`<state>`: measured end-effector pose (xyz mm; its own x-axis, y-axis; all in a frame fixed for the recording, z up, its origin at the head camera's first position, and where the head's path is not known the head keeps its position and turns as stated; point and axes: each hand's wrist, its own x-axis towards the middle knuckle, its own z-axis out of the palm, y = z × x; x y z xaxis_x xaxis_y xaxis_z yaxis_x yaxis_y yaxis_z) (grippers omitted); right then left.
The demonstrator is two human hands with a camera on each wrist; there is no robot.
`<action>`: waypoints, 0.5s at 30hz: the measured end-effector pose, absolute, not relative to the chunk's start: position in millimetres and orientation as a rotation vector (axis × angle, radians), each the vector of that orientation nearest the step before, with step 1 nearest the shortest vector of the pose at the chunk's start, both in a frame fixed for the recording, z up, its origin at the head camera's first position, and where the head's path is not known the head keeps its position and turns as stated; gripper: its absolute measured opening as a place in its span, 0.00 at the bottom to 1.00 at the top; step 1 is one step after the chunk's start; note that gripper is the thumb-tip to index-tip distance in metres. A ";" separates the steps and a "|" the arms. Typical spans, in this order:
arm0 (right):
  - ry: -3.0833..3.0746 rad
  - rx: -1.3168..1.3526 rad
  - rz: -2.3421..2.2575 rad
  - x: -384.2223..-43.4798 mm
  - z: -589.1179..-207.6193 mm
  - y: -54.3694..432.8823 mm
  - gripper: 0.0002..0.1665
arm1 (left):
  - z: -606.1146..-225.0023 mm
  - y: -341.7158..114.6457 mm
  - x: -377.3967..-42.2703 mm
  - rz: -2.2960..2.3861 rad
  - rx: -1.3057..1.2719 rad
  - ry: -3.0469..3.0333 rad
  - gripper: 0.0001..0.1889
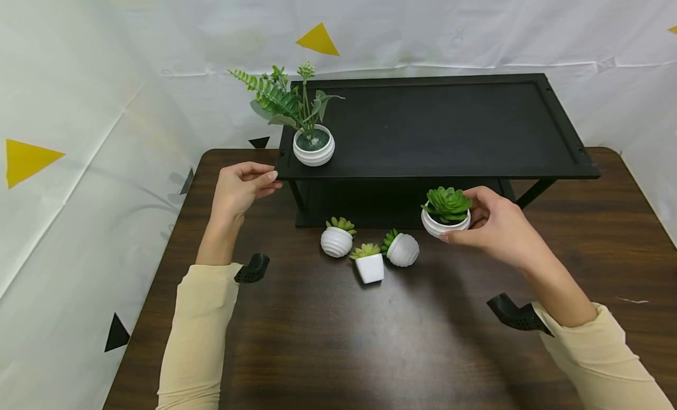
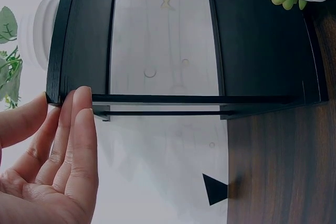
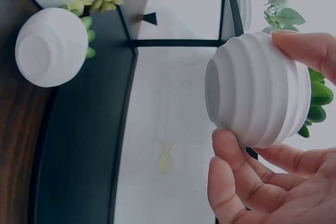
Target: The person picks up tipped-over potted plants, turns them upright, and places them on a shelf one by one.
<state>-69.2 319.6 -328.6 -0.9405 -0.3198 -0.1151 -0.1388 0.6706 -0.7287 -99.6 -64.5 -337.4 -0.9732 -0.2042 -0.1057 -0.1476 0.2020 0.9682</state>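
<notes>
My right hand [image 1: 494,225] grips a potted succulent [image 1: 446,210] by its ribbed white pot, held upright in front of the black shelf [image 1: 449,128]. In the right wrist view the pot [image 3: 257,90] sits between the thumb and fingers, its base showing. At the shelf's front left corner, my left hand [image 1: 240,187] pinches the top board's edge between thumb and fingers. Just behind that hand, a white pot with a fern and leafy sprigs [image 1: 314,145] stands on the top board.
Three small succulents lie tipped on the dark wooden table [image 1: 317,339] before the shelf: a round ribbed pot [image 1: 336,242], a square pot [image 1: 370,269] and another round pot [image 1: 404,249]. White sheeting [image 1: 396,28] with yellow and black triangles hangs behind and to the left.
</notes>
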 end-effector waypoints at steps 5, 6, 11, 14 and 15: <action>2.667 -0.378 -1.094 -73.1 -321.9 314.1 0.45 | -337.8 -64.7 -99.7 -1.924 0.349 -2.401 0.13; 2.668 -0.381 -1.089 -74.1 -321.1 313.2 0.45 | -337.9 -64.8 -99.8 -1.925 0.350 -2.400 0.13; 2.682 -0.396 -1.063 -79.4 -316.5 308.1 0.45 | -338.5 -64.7 -100.2 -1.931 0.351 -2.392 0.13; 2.690 -0.411 -1.059 -82.8 -312.7 304.3 0.43 | -338.5 -64.3 -99.9 -1.913 0.350 -2.397 0.13; 2.690 -0.417 -1.063 -83.9 -311.4 302.9 0.42 | -338.4 -64.2 -99.8 -1.905 0.348 -2.400 0.13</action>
<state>-83.9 302.9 -311.4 -0.9357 -0.3389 -0.0978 -0.1804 0.6981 -0.6929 -99.8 -64.2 -338.4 -0.9729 -0.2109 -0.0944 -0.1398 0.2119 0.9672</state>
